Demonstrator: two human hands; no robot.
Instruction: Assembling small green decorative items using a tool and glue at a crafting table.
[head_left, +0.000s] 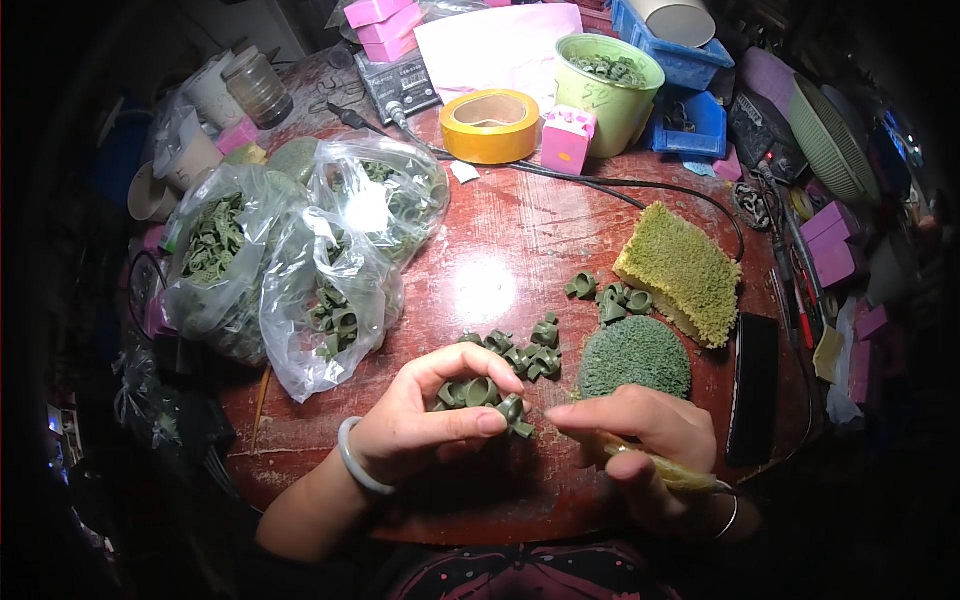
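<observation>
Pinching a smooth olive-green ringed piece [514, 411] in the left hand [420, 405], between thumb and fingers, above scuffed red tabletop [470, 230]; cupping similar rings [478, 391]. Gripping a yellowish handle [682, 476] in the right hand [648, 430], index finger outstretched. Facing rough round pad [635, 359], porous sponge [682, 275], crinkled plastic bags [285, 345].

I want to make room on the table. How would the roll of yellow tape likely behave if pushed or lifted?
The roll of yellow tape lies flat, so it would probably slide rather than roll. Its wide hole likely offers a good hold. Pushed rightward, it might bump the pink box beside it.
</observation>
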